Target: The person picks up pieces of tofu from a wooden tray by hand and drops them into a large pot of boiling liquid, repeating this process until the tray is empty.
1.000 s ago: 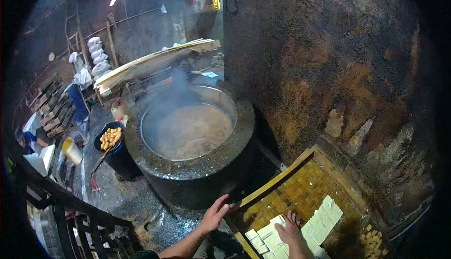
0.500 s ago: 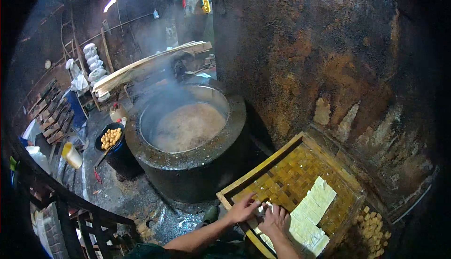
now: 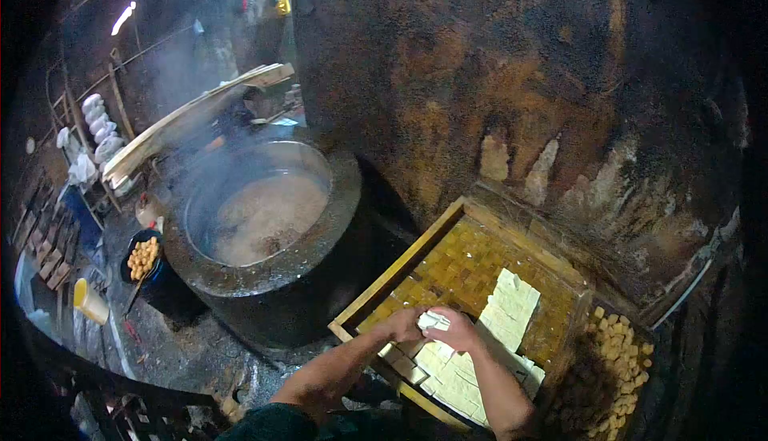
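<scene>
White blocks of what looks like tofu (image 3: 433, 320) are clasped between my two hands above the near left part of a wood-framed woven tray (image 3: 448, 261). My left hand (image 3: 402, 326) closes on them from the left. From the other side, my right hand (image 3: 454, 332) curls around them, hiding part of the blocks. Below lie cut white tofu slabs (image 3: 452, 381) in joined rows, with one strip (image 3: 509, 307) reaching toward the tray's far side. A few separate pieces (image 3: 402, 363) rest by the left frame, under my left wrist.
A steaming round cauldron (image 3: 272, 213) of cloudy liquid sits in a thick stone surround (image 3: 344, 193) left of the tray. Golden-brown cubes (image 3: 616, 353) lie right of the tray, and more fill a dark bucket (image 3: 164, 281). A rough stained wall (image 3: 512, 81) rises behind.
The view has swung right, so the scene sits further left. My hands have come together around the white blocks, uncovering loose pieces by the tray's left edge.
</scene>
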### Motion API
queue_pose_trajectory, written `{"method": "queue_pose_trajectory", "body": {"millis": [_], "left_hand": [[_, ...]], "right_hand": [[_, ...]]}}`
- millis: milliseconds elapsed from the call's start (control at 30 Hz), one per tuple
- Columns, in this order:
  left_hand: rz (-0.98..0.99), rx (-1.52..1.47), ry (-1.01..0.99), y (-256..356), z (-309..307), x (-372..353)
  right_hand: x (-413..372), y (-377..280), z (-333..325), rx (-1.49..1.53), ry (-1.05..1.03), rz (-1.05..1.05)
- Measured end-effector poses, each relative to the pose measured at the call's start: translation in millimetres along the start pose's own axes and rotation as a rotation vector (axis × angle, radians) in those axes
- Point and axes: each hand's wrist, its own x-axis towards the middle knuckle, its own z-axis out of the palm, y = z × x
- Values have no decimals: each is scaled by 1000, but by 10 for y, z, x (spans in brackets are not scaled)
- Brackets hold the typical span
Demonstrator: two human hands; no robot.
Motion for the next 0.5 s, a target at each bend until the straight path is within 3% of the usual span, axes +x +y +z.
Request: {"method": "queue_pose_trajectory", "body": {"millis": [67,167,200,233,267,300,367,433,500], "left_hand": [[66,19,77,107,-139,-22],[109,125,27,360,-497,-58],[160,-210,27,360,-553,-117],[164,-215,32,356,-658,-179],[124,-506,-39,347,-742,-280],[85,-795,-112,425,-858,-375],[154,-851,-80,434,-1015,-520],[217,-1457,7,342,-1194,-638],[241,-1661,85,4,-1373,-660]], "right_hand": [[4,-238,-56,44,13,3],[60,-721,-73,31,3,24],[146,-808,-56,14,6,-73],[247,-917,-38,-5,5,-171],[347,-1039,-20,-8,-38,-200],[424,-1259,-8,-16,-44,-200],[550,-1726,51,-140,-72,-181],[837,-2013,193,-140,-134,-148],[1201,-2284,394,-557,-64,-262]]}}
